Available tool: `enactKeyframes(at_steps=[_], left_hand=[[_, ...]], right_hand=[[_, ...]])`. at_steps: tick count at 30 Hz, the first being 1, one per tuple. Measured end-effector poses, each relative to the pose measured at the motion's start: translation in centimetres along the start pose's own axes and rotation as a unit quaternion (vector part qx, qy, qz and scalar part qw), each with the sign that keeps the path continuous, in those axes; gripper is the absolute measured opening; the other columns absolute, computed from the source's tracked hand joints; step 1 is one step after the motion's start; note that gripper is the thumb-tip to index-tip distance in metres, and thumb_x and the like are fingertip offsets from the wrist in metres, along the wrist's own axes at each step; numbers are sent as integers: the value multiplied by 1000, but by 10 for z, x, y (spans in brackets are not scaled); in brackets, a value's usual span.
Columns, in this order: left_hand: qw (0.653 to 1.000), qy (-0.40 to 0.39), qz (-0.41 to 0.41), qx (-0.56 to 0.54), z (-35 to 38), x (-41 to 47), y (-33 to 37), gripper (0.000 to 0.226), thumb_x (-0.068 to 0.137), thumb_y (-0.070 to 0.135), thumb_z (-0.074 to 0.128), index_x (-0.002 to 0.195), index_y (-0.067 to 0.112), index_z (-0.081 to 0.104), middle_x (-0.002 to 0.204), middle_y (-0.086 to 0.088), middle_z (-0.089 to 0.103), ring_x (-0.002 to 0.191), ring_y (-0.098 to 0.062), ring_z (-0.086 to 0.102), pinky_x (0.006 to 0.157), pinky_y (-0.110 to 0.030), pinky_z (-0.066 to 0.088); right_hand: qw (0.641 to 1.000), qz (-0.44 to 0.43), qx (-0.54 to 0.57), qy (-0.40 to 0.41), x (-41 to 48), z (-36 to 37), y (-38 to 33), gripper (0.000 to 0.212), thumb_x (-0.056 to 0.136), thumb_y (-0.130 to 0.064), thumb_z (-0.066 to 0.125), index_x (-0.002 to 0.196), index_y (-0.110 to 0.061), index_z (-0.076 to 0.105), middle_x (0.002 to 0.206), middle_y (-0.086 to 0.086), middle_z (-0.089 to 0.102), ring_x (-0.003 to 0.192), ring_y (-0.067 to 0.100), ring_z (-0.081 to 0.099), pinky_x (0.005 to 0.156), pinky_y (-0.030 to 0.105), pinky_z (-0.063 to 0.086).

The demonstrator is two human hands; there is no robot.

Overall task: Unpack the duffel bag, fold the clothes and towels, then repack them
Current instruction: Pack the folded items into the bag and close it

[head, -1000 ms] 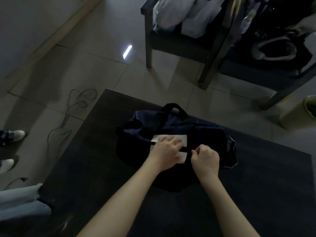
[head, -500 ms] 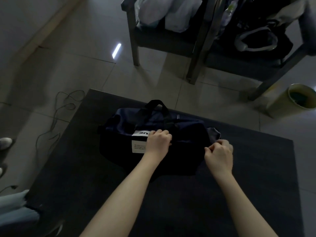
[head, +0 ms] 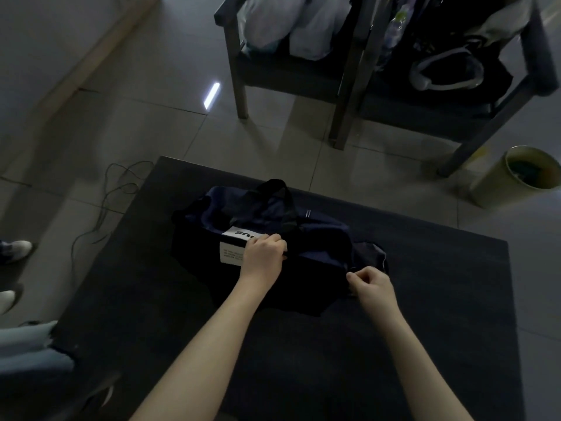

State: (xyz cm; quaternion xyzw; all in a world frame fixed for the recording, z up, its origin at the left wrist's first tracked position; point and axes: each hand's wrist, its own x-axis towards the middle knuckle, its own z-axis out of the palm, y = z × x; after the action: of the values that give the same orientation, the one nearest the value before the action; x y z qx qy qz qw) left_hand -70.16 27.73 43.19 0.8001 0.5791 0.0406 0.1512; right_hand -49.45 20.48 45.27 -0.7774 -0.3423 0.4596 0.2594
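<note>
A dark navy duffel bag (head: 318, 238) with a black handle (head: 279, 196) and a white label (head: 232, 249) lies on the dark table (head: 425, 299). My left hand (head: 264, 258) grips the bag's top beside the label, fingers curled on the fabric. My right hand (head: 372, 284) pinches something small at the bag's right end, at the near right corner; the thing pinched is too dark to make out. The bag's contents are hidden.
Beyond the table stand dark chairs (head: 303, 71) piled with pale bags, and a black bag with white straps (head: 446, 71). A yellowish bin (head: 513, 177) stands on the floor at right. A cable (head: 115, 189) and someone's shoes (head: 15, 250) lie at left.
My right hand has travelled from the bag's middle to its right end, staying pinched. My left hand shifted from pressing flat on the label to gripping the bag's top.
</note>
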Motion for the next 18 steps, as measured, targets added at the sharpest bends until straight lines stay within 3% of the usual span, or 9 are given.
enactKeyframes(at_steps=[7,11,15,18], left_hand=[[999,21,-39,-12,16,-49,19,29,92,10,50,117,13,64,130,0,57,131,-18,41,111,-33,20],[996,38,-77,-19,40,-92,42,51,90,29,57,138,15,47,146,-3,39,142,-21,26,116,-39,16],[997,50,-57,-26,68,-126,73,69,72,48,72,127,13,52,133,-7,48,126,-25,47,103,-41,39],[994,36,-91,-45,85,-131,89,71,54,47,84,108,13,52,115,-9,58,105,-24,61,84,-39,54]], right_hand=[[999,13,48,-18,-57,12,43,17,87,-20,66,73,-10,68,72,6,69,73,20,67,69,35,53],[999,-35,38,-13,-63,7,51,16,87,-24,66,75,-14,68,72,2,69,72,15,66,63,25,50],[994,-108,29,-12,-62,2,52,13,89,-25,63,79,-19,65,74,0,66,71,12,62,61,24,48],[991,-127,51,-10,-55,0,61,10,93,-24,57,89,-22,67,79,-1,68,73,12,64,67,29,51]])
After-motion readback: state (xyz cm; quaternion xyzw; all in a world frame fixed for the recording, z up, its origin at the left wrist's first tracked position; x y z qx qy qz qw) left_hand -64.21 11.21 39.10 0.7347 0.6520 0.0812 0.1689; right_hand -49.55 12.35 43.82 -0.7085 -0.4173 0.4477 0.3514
